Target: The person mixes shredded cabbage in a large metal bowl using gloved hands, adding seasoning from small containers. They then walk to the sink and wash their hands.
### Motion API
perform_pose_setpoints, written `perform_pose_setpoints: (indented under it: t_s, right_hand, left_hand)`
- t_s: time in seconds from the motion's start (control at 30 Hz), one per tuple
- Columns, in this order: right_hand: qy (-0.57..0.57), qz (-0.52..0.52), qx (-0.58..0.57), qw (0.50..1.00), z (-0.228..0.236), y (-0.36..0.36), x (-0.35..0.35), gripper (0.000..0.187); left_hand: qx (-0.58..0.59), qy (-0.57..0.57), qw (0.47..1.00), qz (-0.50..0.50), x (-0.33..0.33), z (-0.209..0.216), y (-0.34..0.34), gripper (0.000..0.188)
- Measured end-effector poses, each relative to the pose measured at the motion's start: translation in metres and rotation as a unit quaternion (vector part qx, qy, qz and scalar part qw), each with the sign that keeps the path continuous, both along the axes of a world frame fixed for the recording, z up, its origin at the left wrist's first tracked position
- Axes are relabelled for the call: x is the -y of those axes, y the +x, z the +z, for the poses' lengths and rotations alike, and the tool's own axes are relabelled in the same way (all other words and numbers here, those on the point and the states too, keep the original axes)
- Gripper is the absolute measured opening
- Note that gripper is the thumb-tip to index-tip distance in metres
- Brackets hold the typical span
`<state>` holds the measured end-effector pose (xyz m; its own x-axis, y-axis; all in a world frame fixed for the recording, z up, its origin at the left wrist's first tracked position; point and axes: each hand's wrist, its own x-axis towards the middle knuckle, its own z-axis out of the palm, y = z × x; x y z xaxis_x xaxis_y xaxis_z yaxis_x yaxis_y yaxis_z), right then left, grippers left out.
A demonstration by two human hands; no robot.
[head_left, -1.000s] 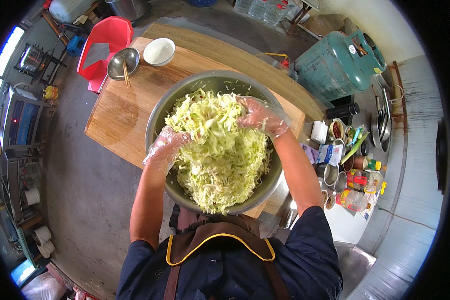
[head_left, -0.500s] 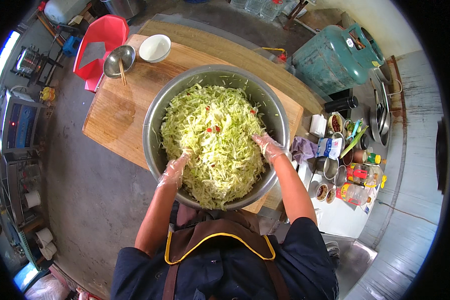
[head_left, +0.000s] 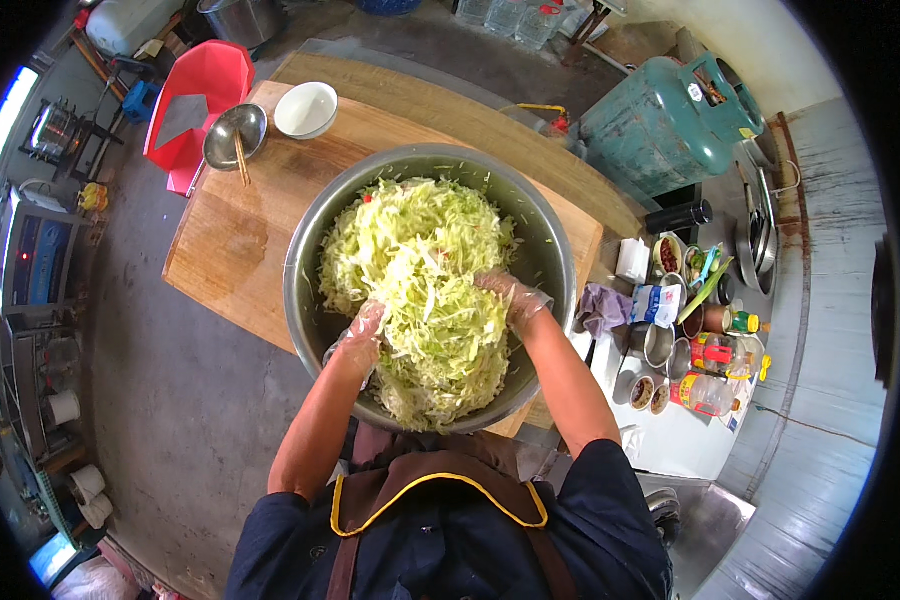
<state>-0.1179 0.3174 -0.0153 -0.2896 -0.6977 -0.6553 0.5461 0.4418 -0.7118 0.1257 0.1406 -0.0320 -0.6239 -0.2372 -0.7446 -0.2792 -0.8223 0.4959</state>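
A heap of pale green shredded cabbage [head_left: 425,290] with a few red bits fills much of a wide metal basin [head_left: 550,235]. My left hand [head_left: 362,335], in a clear plastic glove, presses into the heap from its near left side. From the right, my right hand [head_left: 515,298], gloved the same way, digs into the shreds. Between them the hands gather a raised mound of cabbage. The fingertips of both are buried in it; what shows of the fingers curls around the shreds.
The basin stands on a wooden board [head_left: 235,230]. Toward the far left are a metal bowl with chopsticks [head_left: 232,140], a white bowl [head_left: 306,110] and a red plastic chair [head_left: 210,80]. A green gas cylinder [head_left: 655,125] and a side table [head_left: 670,440] with bottles and small bowls lie to the right.
Both hands have moved inward, pushing the cabbage together into a narrower mound. More bare basin wall shows at the right, and the red bits on top have mostly been covered.
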Motion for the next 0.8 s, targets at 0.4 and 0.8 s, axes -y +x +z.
perform_pose_setpoints:
  t_s: [0.4,0.8]
  right_hand:
    - [-0.199,0.106,-0.471,0.853,0.063,-0.038,0.026,0.045]
    - [0.138,0.028,-0.173,0.975,0.039,0.006,-0.062,0.102]
  left_hand:
    - [-0.222,-0.229,0.948,-0.005,0.04,0.092,0.001,0.033]
    - [0.111,-0.262,0.945,-0.161,0.011,0.084,0.053,0.041]
